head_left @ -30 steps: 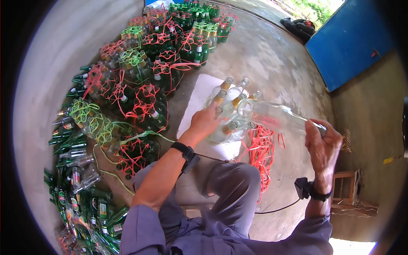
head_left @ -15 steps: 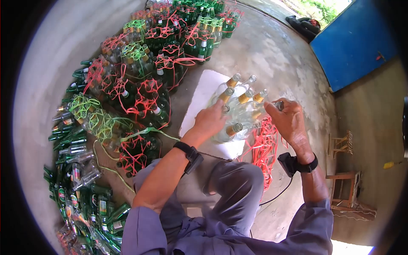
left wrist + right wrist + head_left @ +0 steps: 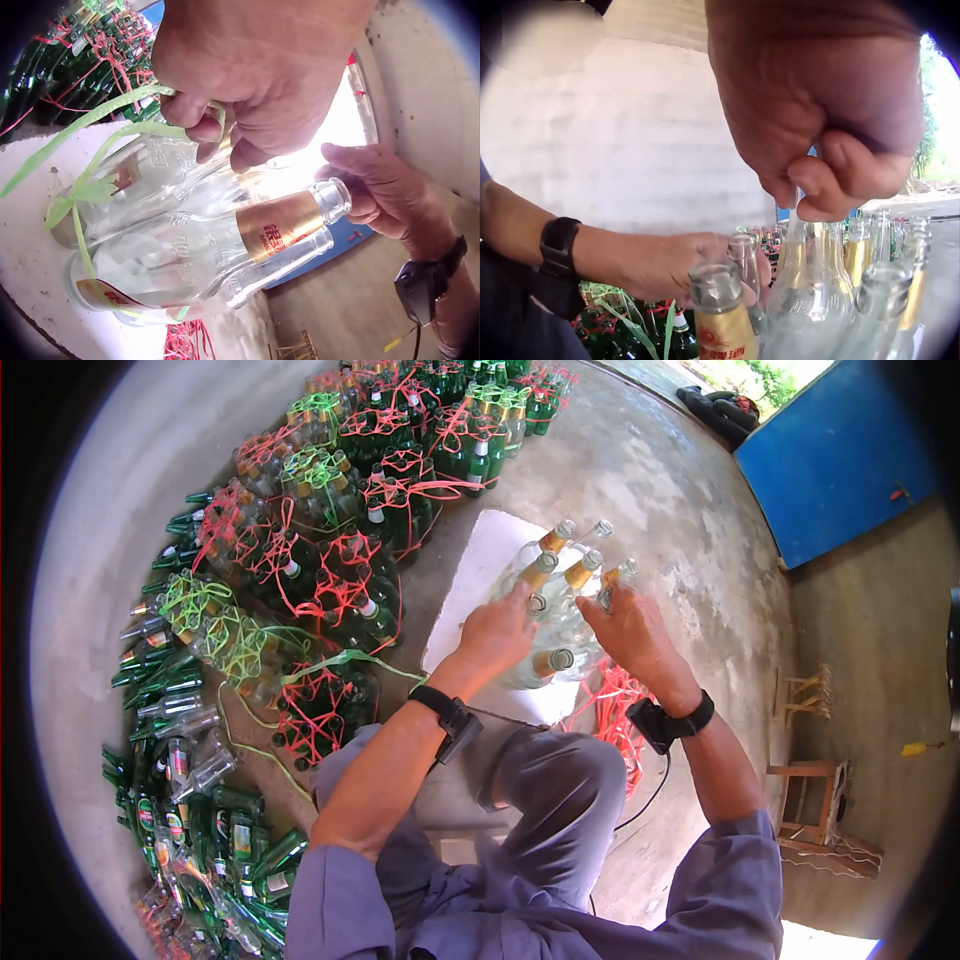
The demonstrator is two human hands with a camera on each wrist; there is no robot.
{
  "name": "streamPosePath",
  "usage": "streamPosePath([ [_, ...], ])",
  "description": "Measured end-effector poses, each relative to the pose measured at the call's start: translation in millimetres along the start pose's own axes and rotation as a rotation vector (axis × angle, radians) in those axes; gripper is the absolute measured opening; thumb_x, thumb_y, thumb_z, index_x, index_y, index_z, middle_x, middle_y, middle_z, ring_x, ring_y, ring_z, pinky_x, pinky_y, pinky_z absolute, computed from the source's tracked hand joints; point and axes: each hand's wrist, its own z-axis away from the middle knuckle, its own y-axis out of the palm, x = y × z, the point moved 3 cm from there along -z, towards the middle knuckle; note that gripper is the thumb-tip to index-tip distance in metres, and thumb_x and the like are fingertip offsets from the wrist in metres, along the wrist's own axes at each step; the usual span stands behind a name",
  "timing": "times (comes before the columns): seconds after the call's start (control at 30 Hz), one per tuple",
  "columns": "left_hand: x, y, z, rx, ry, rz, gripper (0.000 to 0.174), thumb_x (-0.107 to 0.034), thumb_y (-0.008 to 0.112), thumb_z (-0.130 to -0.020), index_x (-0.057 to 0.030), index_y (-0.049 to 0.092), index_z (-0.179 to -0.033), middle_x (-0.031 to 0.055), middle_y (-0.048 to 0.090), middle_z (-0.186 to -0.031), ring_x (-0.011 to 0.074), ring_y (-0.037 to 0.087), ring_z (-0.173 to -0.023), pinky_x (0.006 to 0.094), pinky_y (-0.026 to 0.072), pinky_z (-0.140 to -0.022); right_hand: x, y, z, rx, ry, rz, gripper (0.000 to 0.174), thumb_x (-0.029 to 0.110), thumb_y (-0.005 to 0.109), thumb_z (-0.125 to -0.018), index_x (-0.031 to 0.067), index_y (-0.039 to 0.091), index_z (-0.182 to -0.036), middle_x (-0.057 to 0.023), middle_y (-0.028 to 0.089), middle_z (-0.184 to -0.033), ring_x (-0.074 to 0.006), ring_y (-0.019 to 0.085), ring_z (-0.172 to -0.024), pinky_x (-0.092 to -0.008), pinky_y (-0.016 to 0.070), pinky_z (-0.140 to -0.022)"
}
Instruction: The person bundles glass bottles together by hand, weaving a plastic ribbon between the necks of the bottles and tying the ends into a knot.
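Several clear bottles (image 3: 553,663), most with gold neck labels visible, are gathered upright in a close cluster on a white slab (image 3: 465,585) laid on the floor (image 3: 640,470). The step in hand is judged to be the filling of this cluster, with one more bottle (image 3: 604,600) being set in at its right side. That bottle is gripped by the neck in the curled fingers of the right hand (image 3: 637,635). At the other side, a green strip (image 3: 94,191) is held looped in the bent fingers of the left hand (image 3: 497,632), close to the necks, and its lower run is passed down beside the bottles. By the look of it, the base should be settled snugly against its neighbours and the neck let go before the strip is drawn tight; if it is pulled too soon, an outer bottle could be tipped. Red strips (image 3: 612,710) are heaped beside the slab, and tied bundles (image 3: 345,595) are massed beyond its left edge, with loose bottles (image 3: 215,830) piled nearer. Compared with one second ago, when the added bottle was held out almost level, it has been brought upright and inward, while the left hand has been kept near the same necks.
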Motion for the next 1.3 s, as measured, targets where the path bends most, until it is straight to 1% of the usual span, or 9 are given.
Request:
streamPosePath([
  [0.13,1.2,1.7,0.5,-0.022,0.001,-0.003,0.047,-0.024,0.067,-0.087,-0.0080,0.043,-0.124,0.0211,0.070,-0.095,0.0429,0.067,-0.089,0.0514,0.0512,-0.078,-1.3,12.7,-7.7,-0.009,-0.067,0.156,0.049,0.037,0.067,-0.091,-0.0103,0.055,-0.097,-0.0294,0.064,-0.071,-0.0438,0.066,-0.072,-0.0508,0.0490,-0.063],
  [0.3,0.1,1.4,0.2,-0.034,0.010,-0.004,0.044,-0.024,0.067,-0.088,-0.0093,0.044,-0.123,0.0191,0.070,-0.091,0.0417,0.068,-0.086,0.0511,0.0510,-0.075,-10.0,43.4,-16.0,0.055,-0.140,0.408,0.052,0.042,0.068,-0.090,-0.0077,0.056,-0.097,-0.0205,0.069,-0.074,-0.0366,0.070,-0.072,-0.0459,0.0516,-0.065],
  [0.4,-2.6,-1.7,1.3,-0.027,-0.020,-0.009,0.045,-0.024,0.068,-0.087,-0.0094,0.045,-0.123,0.0186,0.070,-0.091,0.0417,0.068,-0.086,0.0509,0.0512,-0.076,-5.5,40.7,-21.2,0.168,-0.080,0.371,0.051,0.042,0.068,-0.090,-0.0073,0.056,-0.097,-0.0202,0.070,-0.078,-0.0360,0.070,-0.076,-0.0457,0.0528,-0.068],
  [0.63,-3.8,-0.9,6.0,-0.037,-0.017,0.002,0.047,-0.022,0.067,-0.086,-0.0069,0.047,-0.125,0.0201,0.070,-0.100,0.0410,0.067,-0.093,0.0508,0.0513,-0.080,-10.6,44.0,-17.4,0.085,-0.117,0.353,0.051,0.041,0.069,-0.089,-0.0070,0.056,-0.097,-0.0210,0.070,-0.078,-0.0364,0.071,-0.077,-0.0461,0.0532,-0.070],
  [0.7,-4.9,-4.1,10.4,-0.096,0.013,0.012,0.043,-0.019,0.067,-0.085,-0.0045,0.052,-0.122,0.0200,0.068,-0.106,0.0405,0.066,-0.096,0.0502,0.0515,-0.083,-11.3,44.9,-17.3,0.093,-0.082,0.285,0.051,0.043,0.065,-0.092,-0.0056,0.051,-0.099,-0.0245,0.068,-0.081,-0.0437,0.067,-0.082,-0.0530,0.0472,-0.072],
  [0.9,-7.2,-15.2,34.0,-0.251,0.073,-0.005,0.040,-0.012,0.067,-0.083,-0.0026,0.057,-0.121,0.0175,0.067,-0.109,0.0396,0.065,-0.099,0.0471,0.0523,-0.085,-15.7,49.2,-17.7,0.088,-0.058,0.265,0.051,0.043,0.066,-0.091,-0.0046,0.051,-0.101,-0.0266,0.069,-0.085,-0.0427,0.068,-0.084,-0.0532,0.0478,-0.073],
  [1.13,-5.9,-48.5,67.6,-0.273,0.150,-0.041,0.035,-0.012,0.067,-0.084,-0.0049,0.062,-0.118,0.0148,0.068,-0.109,0.0376,0.066,-0.098,0.0444,0.0527,-0.083,-22.9,55.4,-18.3,0.066,-0.031,0.228,0.052,0.043,0.067,-0.089,-0.0038,0.051,-0.106,-0.0240,0.069,-0.085,-0.0412,0.068,-0.085,-0.0508,0.0493,-0.075],
  [1.23,-2.2,-61.7,80.4,-0.225,0.074,-0.042,0.032,-0.013,0.067,-0.084,-0.0060,0.065,-0.115,0.0143,0.071,-0.104,0.0337,0.068,-0.092,0.0404,0.0529,-0.079,-30.1,54.3,-16.4,0.054,-0.037,0.181,0.054,0.040,0.070,-0.086,-0.0042,0.053,-0.113,-0.0230,0.070,-0.087,-0.0407,0.068,-0.087,-0.0496,0.0503,-0.078],
  [1.3,1.1,-71.0,85.5,-0.243,0.006,0.062,0.025,-0.013,0.067,-0.085,-0.0036,0.067,-0.109,0.0135,0.073,-0.098,0.0257,0.069,-0.084,0.0350,0.0522,-0.075,-33.0,48.6,-16.8,0.074,-0.127,0.138,0.052,0.034,0.073,-0.083,-0.0064,0.057,-0.112,-0.0274,0.069,-0.095,-0.0397,0.068,-0.091,-0.0485,0.0532,-0.079],
])
